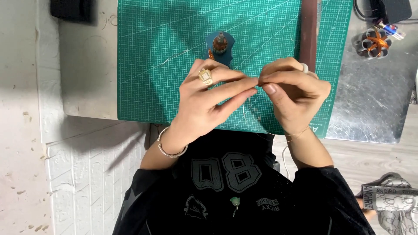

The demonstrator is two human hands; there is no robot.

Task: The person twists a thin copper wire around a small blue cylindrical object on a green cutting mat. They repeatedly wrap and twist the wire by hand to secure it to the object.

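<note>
My left hand, with a gold ring and a silver bangle, meets my right hand above the green cutting mat. Fingertips of both hands pinch a thin copper wire where they touch. A fine strand of it trails down past my right wrist. Just beyond my left hand stands a small dark blue holder with a wound motor rotor on it, copper showing at its side.
A dark brown strip lies upright across the mat's right part. A stator with orange-copper windings sits on the metal sheet at right. Black objects occupy the top corners. Patterned cloth lies at lower right.
</note>
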